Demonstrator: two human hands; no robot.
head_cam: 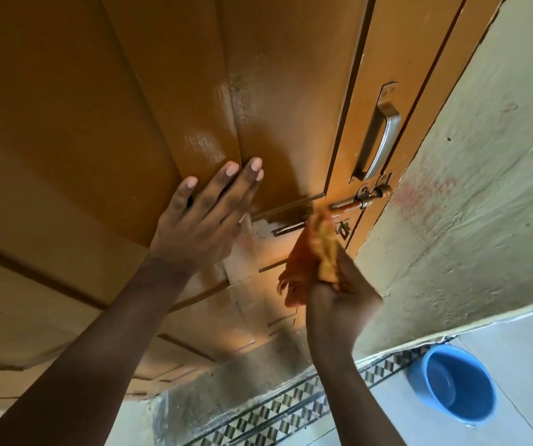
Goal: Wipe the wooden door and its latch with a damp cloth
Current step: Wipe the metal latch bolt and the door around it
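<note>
The brown wooden door [104, 117] fills the upper left of the view, with wet streaks on its panel. My left hand [204, 217] lies flat against it, fingers straight. My right hand [339, 294] grips an orange cloth [313, 252], blurred by motion, and holds its tip against the metal slide latch [352, 204] near the door's right edge. The cloth covers the middle of the latch's bolt. A metal pull handle [379, 140] is fixed just above the latch.
A pale plastered wall [471, 201] stands right of the door. On the tiled floor at lower right sits a blue plastic basin [455, 384]. A patterned tile strip [294, 410] runs along the foot of the door and wall.
</note>
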